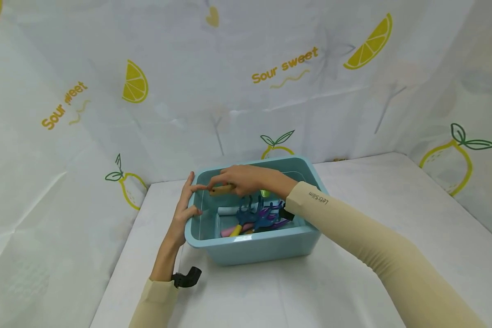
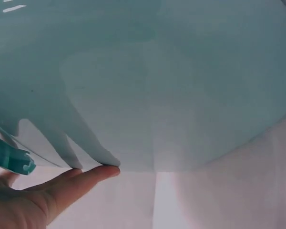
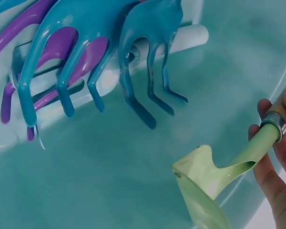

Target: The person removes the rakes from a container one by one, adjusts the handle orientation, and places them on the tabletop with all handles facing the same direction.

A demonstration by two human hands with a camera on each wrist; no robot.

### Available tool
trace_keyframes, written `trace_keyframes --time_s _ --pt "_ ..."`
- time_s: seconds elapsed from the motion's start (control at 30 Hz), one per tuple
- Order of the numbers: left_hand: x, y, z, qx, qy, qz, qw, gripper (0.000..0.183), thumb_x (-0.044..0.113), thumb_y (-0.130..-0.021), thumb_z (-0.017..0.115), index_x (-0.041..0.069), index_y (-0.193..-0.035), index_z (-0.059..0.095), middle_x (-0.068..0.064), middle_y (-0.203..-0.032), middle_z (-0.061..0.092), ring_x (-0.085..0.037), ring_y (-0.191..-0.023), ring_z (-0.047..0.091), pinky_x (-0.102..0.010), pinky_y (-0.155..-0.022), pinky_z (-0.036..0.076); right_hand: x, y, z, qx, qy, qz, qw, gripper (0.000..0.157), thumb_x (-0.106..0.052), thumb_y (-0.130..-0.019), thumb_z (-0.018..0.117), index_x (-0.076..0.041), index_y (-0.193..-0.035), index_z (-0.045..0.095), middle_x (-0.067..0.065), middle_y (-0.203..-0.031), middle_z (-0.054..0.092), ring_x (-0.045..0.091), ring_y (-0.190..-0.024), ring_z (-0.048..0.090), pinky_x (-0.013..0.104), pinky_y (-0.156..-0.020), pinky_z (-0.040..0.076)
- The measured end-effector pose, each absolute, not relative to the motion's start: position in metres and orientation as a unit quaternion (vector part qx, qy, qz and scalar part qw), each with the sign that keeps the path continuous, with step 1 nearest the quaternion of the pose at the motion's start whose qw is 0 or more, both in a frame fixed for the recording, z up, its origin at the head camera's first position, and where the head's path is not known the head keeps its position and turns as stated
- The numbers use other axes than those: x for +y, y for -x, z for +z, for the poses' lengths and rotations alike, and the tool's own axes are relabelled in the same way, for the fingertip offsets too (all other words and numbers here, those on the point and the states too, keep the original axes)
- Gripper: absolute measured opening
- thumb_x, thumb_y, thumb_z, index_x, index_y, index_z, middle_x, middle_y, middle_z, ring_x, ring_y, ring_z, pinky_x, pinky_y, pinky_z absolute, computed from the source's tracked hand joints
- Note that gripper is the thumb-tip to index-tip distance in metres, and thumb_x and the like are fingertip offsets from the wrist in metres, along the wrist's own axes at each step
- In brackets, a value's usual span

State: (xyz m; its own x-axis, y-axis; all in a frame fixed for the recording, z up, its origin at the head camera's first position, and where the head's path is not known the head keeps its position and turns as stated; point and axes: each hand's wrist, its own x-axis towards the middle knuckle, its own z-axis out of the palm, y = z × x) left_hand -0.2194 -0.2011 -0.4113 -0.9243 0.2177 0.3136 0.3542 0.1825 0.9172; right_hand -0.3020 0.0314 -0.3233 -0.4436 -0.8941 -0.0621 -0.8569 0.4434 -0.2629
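Note:
My right hand [image 1: 248, 179] grips the wooden handle [image 1: 222, 190] of a light-green hand trowel [image 3: 207, 179] above the left part of a light-blue plastic basin [image 1: 258, 246]. In the right wrist view, a metal collar joins handle and blade, and the blade hangs over the basin's inside. My left hand [image 1: 182, 216] holds the basin's left rim, thumb and one finger over the edge; its other fingers [image 2: 81, 183] lie along the outer wall. Blue hand rakes [image 3: 150, 28] with bent tines lie in the basin, over purple tools [image 3: 55, 45].
A pale cylinder [image 1: 228, 211] lies in the basin beside the rakes, with yellow [image 1: 235, 230] and pink [image 1: 228, 232] handles near the front wall. The basin stands on a white-covered table [image 1: 246, 296], and a lemon-printed sheet [image 1: 213, 109] hangs behind it.

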Motion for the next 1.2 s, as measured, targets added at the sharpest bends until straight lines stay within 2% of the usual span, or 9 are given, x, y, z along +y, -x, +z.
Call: trace_keyframes --time_s 0.13,0.3,0.53,0.73,1.07,1.2 --pt "-0.2 0.218 -0.41 -0.774 0.188 -0.6 0.074 0.061 0.009 -0.073 0.045 0.003 -0.133 0.054 0.0 -0.173 0.013 -0.037 -0.159 0.008 -0.072 -0.113 0.017 0.031 0.303 -0.321 0.841 0.522 -0.101 0.101 0.065 0.007 -0.093 0.054 -0.029 -0.147 0.054 0.008 -0.133 0.063 0.023 -0.101 0.059 0.035 -0.079 0.051" --pt "-0.199 0.219 -0.412 -0.769 0.191 -0.605 0.076 0.05 0.008 -0.073 0.044 -0.006 -0.12 0.048 -0.001 -0.171 0.017 -0.037 -0.157 0.013 -0.071 -0.112 0.018 0.032 0.305 -0.318 0.84 0.524 -0.105 0.098 0.065 0.007 -0.093 0.053 -0.031 -0.145 0.055 0.007 -0.135 0.063 0.024 -0.104 0.061 0.037 -0.083 0.053" --pt "-0.197 0.22 -0.414 -0.762 0.195 -0.613 0.076 0.04 0.007 -0.073 0.043 -0.007 -0.111 0.042 -0.005 -0.172 0.015 -0.035 -0.157 0.012 -0.07 -0.113 0.017 0.039 0.303 -0.305 0.842 0.524 -0.098 0.082 0.059 0.003 -0.095 0.052 -0.029 -0.144 0.057 0.009 -0.12 0.064 0.025 -0.094 0.061 0.036 -0.075 0.051" --pt "-0.198 0.219 -0.413 -0.762 0.189 -0.615 0.081 0.041 0.007 -0.072 0.043 -0.007 -0.111 0.042 -0.004 -0.171 0.017 -0.036 -0.156 0.016 -0.069 -0.114 0.019 0.043 0.3 -0.291 0.84 0.531 -0.091 0.062 0.056 0.001 -0.095 0.055 -0.028 -0.143 0.058 0.01 -0.117 0.066 0.025 -0.091 0.06 0.037 -0.078 0.051" --pt "-0.196 0.219 -0.411 -0.757 0.189 -0.621 0.077 0.042 0.007 -0.071 0.042 -0.007 -0.111 0.041 -0.001 -0.171 0.018 -0.037 -0.155 0.018 -0.07 -0.114 0.02 0.061 0.296 -0.267 0.836 0.535 -0.109 0.042 0.052 -0.001 -0.096 0.058 -0.028 -0.141 0.058 0.008 -0.121 0.067 0.025 -0.103 0.065 0.04 -0.085 0.055" --pt "-0.196 0.219 -0.411 -0.755 0.189 -0.623 0.078 0.038 0.006 -0.071 0.042 -0.002 -0.108 0.043 -0.002 -0.171 0.018 -0.037 -0.154 0.019 -0.069 -0.114 0.021 0.069 0.294 -0.257 0.84 0.53 -0.106 0.039 0.052 -0.002 -0.096 0.057 -0.028 -0.141 0.058 0.007 -0.121 0.066 0.024 -0.103 0.065 0.04 -0.086 0.056"
